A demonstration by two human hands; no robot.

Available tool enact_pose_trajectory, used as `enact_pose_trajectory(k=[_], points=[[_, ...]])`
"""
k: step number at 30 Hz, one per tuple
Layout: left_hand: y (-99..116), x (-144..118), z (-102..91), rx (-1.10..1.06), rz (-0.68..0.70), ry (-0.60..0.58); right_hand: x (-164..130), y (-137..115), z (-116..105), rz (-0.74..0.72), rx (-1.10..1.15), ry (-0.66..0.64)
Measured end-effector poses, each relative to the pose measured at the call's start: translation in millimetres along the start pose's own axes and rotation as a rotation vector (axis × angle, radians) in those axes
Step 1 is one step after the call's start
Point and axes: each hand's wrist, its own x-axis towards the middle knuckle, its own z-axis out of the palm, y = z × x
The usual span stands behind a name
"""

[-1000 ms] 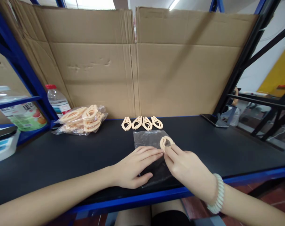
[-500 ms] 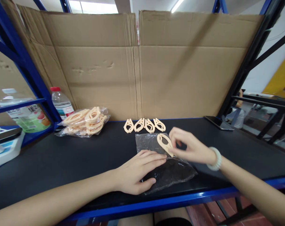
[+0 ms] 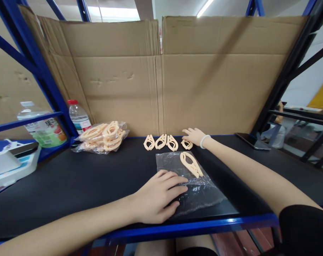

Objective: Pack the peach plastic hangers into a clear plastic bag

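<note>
My left hand [image 3: 161, 197] lies flat with its fingers spread on a clear plastic bag [image 3: 201, 199] near the table's front edge. One peach folding hanger [image 3: 191, 164] rests on the bag's upper part, just beyond those fingertips. Farther back, my right hand [image 3: 194, 136], with a pale bead bracelet at the wrist, has its fingers on the rightmost hanger [image 3: 187, 144] of a short row. Part of that hanger is hidden under the fingers. Left of it stand three matching hangers, the nearest being one hanger [image 3: 172, 143] at the row's middle.
A stack of bagged hangers [image 3: 102, 137] sits at the back left, before a red-capped bottle [image 3: 79, 117]. A larger bottle [image 3: 45, 124] and a white tray [image 3: 20, 169] are at far left. A phone [image 3: 252, 141] lies back right. Cardboard [image 3: 217, 89] walls the rear.
My right hand has let go of the hanger on the bag and reached back to the row's rightmost hanger. My left hand stays on the bag. The view has shifted slightly.
</note>
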Motion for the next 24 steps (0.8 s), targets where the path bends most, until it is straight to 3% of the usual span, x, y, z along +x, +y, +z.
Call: enact_pose_trajectory(k=[6, 10, 16, 18, 21, 24], points=[[33.1, -17.0, 3.8, -0.025, -0.310, 0.047, -57.1, 28.4, 0.6, 0.016, 0.099, -0.120], [41.5, -22.5, 16.4, -0.070, -0.404, 0.124, -100.9, 31.8, -3.6, 0.020, 0.201, -0.075], [44.4, -19.8, 29.3, -0.064, -0.398, 0.227, -164.2, 7.0, -21.9, 0.076, 0.302, 0.188], [47.4, -20.5, 32.3, -0.041, -0.395, 0.265, -186.8, -10.2, -36.2, 0.071, 0.376, 0.409], [51.7, -21.8, 36.6, 0.008, -0.409, 0.296, -220.4, -43.8, -65.9, 0.139, 0.376, 0.629], [53.3, -21.7, 40.6, 0.050, -0.427, 0.301, -247.1, -79.0, -92.7, 0.202, 0.365, 0.702]])
